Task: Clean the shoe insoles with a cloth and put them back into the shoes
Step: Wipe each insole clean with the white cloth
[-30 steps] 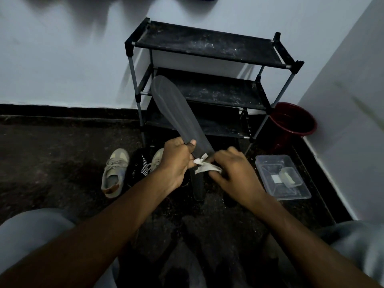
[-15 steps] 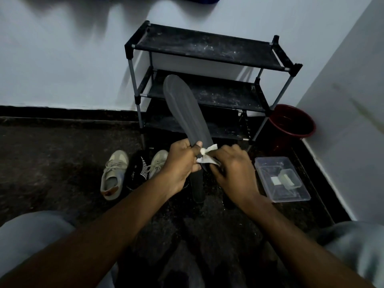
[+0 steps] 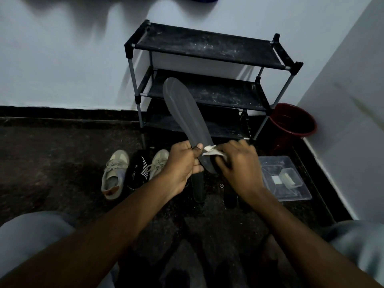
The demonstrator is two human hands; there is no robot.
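A long dark grey insole (image 3: 185,113) stands tilted up and to the left in front of me. My left hand (image 3: 182,163) grips it near its heel end. My right hand (image 3: 239,165) holds a small white cloth (image 3: 211,151) against the insole's lower part, just right of my left thumb. On the floor to the left lie two beige sneakers (image 3: 114,173) (image 3: 159,163) with a black striped shoe (image 3: 138,170) between them. A second dark insole (image 3: 197,188) lies on the floor below my hands.
A black three-shelf shoe rack (image 3: 205,48) stands against the white wall behind the insole. A red bucket (image 3: 293,121) sits in the corner to the right. A clear plastic container (image 3: 284,177) lies on the dark floor at right. My knees show at both lower corners.
The insole's tip has swung a little to the right and more upright. My right hand with the cloth has slid slightly up along the insole's lower part.
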